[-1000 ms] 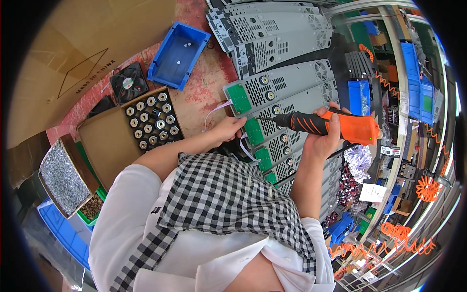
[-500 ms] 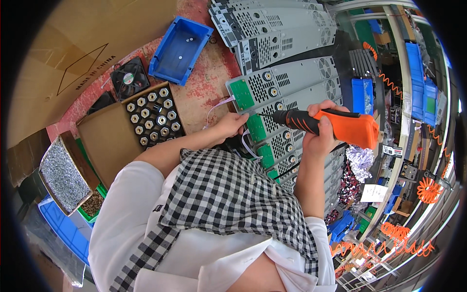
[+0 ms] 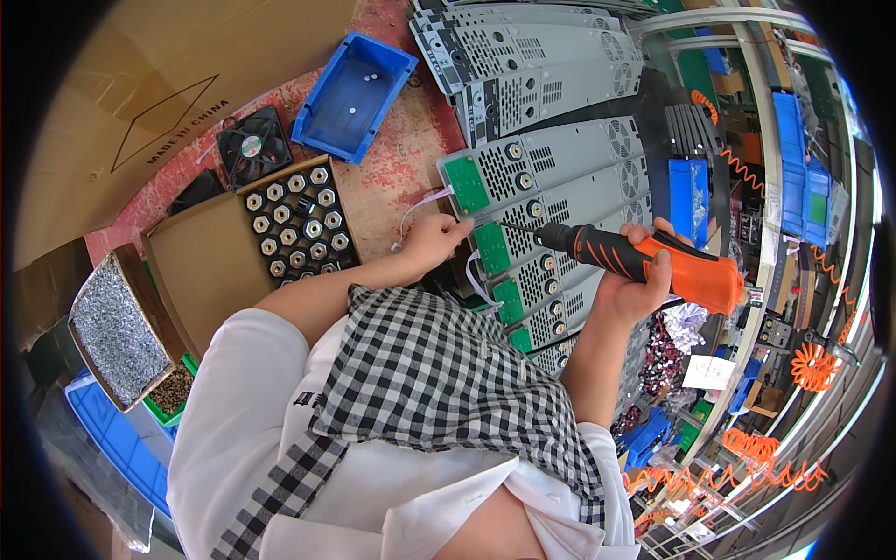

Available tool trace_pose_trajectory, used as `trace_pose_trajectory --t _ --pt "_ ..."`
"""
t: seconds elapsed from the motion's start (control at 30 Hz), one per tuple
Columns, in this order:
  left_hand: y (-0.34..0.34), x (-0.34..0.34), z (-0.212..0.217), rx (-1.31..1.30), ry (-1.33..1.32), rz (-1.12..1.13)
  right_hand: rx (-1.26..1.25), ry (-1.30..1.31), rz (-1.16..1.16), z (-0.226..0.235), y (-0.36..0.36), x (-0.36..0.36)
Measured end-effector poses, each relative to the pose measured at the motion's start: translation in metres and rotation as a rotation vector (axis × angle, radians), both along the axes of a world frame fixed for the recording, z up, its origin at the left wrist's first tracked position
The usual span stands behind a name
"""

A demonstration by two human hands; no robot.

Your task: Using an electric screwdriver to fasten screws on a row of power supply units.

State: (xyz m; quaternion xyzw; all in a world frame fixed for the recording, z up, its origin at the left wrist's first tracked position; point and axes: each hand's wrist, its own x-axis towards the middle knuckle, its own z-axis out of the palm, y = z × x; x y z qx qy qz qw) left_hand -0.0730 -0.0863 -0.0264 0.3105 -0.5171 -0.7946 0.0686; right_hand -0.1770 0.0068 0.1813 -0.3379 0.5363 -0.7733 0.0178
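Note:
My right hand [image 3: 635, 291] is wrapped round an orange and black power screwdriver [image 3: 686, 271]. Its thin bit points left, and the tip is at the upper right corner of the second green circuit board [image 3: 491, 248]. My left hand [image 3: 435, 239] is closed, fingertips at that board's upper left corner; whether something small is between them is hidden. Another green circuit board [image 3: 466, 183] sits just beyond, with a pale cable at its left edge. These boards are on the ends of grey perforated metal panels [image 3: 579, 147] fitted with round brass-coloured terminals [image 3: 525, 180].
A blue bin [image 3: 347, 112] with a few small pieces stands at the back. Left of my hand is a carton of black terminals with hex nuts [image 3: 297, 224], near a black fan [image 3: 252, 147]. A box of silvery screws [image 3: 121, 327] is farther left. More grey panels [image 3: 551, 79] lie behind.
The screwdriver has drawn back to the right, and its rear end has swung down a little. My left hand stays at nearly the same place by the boards.

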Motion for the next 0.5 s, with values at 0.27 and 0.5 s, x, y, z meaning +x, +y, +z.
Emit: trace_pose_trajectory --t 0.27,0.5 --pt "-0.022 -0.034 0.043 -1.236 0.304 -0.126 -0.008 0.025 -0.085 0.002 0.009 0.004" --pt "-0.028 -0.054 0.037 -1.431 0.309 -0.375 0.003 0.050 -0.163 0.001 0.028 0.011"
